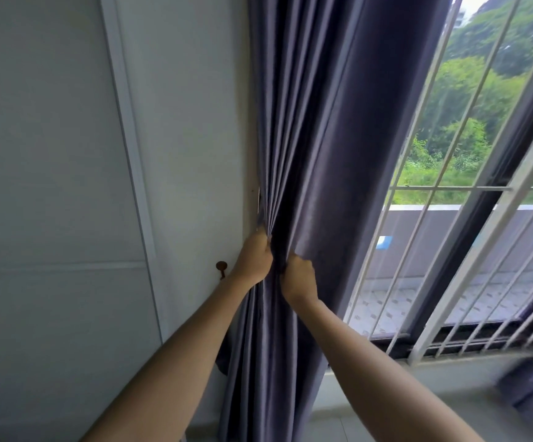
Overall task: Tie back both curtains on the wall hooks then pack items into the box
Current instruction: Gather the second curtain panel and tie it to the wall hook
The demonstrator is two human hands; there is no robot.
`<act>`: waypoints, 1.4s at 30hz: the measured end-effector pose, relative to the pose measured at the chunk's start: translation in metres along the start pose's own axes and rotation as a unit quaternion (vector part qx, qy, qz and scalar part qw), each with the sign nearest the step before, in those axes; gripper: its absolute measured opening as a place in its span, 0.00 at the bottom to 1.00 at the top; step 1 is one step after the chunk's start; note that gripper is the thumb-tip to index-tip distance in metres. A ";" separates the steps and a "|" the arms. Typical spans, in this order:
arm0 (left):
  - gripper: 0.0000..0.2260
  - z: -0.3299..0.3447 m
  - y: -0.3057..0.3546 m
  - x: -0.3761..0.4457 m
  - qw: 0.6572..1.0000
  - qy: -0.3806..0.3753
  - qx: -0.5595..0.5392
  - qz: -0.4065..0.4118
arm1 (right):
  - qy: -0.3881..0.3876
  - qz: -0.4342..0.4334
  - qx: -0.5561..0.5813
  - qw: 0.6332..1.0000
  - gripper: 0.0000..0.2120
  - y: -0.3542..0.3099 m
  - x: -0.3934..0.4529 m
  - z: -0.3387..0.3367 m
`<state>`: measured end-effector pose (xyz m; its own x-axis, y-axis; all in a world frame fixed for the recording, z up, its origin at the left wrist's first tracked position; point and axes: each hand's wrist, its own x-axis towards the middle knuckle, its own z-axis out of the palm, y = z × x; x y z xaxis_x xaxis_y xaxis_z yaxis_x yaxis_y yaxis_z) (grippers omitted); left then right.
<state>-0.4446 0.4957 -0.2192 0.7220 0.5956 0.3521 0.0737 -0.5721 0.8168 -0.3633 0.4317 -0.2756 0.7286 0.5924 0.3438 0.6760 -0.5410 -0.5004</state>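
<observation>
Purple curtain (316, 148) bunched at wall's edge beside window, gripped by left hand (254, 258) and right hand (298, 277), fingers curled into folds. Hook (221, 267) just left. Likely to spill loose if grip slackens; no tieback visible.

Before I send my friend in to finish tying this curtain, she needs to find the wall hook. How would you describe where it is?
Start at the grey curtain bunched against the white wall left of the window. Follow its wall-side edge down to the left hand gripping the folds. Just left of that wrist sits the hook, a small round brown knob, the only dark thing on the pale wall.
</observation>
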 end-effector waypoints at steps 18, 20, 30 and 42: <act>0.27 -0.008 0.024 0.007 0.997 0.034 -0.019 0.061 | -0.121 -0.032 -0.131 0.983 0.14 -0.009 -0.032 0.035; 0.26 -0.008 0.024 0.011 0.996 0.051 -0.012 0.073 | -0.121 -0.041 -0.142 0.982 0.16 -0.009 -0.031 0.034; 0.14 -0.007 0.013 0.026 0.988 0.013 0.106 0.111 | -0.179 -0.017 -0.144 0.973 0.18 0.007 -0.054 0.047; 0.18 -0.006 0.010 0.033 0.989 0.012 0.120 0.086 | -0.071 -0.144 -0.072 0.984 0.20 -0.003 0.013 -0.074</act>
<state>-0.4243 0.5136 -0.1965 0.7218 0.4900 0.4888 0.1148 -0.7812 0.6137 -0.3480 0.3970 -0.2111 0.4884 0.8060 0.3345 0.8684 -0.4113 -0.2768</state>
